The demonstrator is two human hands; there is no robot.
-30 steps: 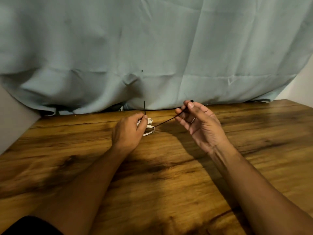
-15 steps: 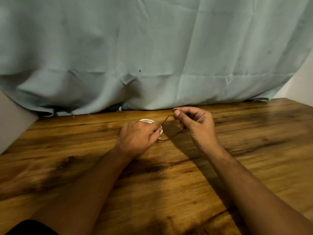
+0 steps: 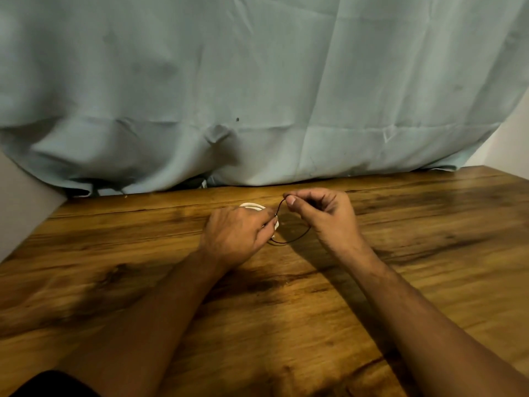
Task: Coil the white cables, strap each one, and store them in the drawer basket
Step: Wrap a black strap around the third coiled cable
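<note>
Fingers [image 3: 266, 223] of left hand [image 3: 234, 233] curl over coiled white cable [image 3: 252, 206], pinning it on counter [image 3: 429, 253] near far edge. Right hand [image 3: 323, 216] pinches end of thin black strap [image 3: 296, 238] between thumb and forefinger; strap loops out beside coil. Likely step: closing strap round coil. Hold coil flat, bring strap ends together, pull snug without crushing turns. Drawer basket not in view.

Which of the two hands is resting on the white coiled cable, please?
The left hand, which covers most of the white coiled cable; the right hand only pinches the thin black strap beside it.
</note>
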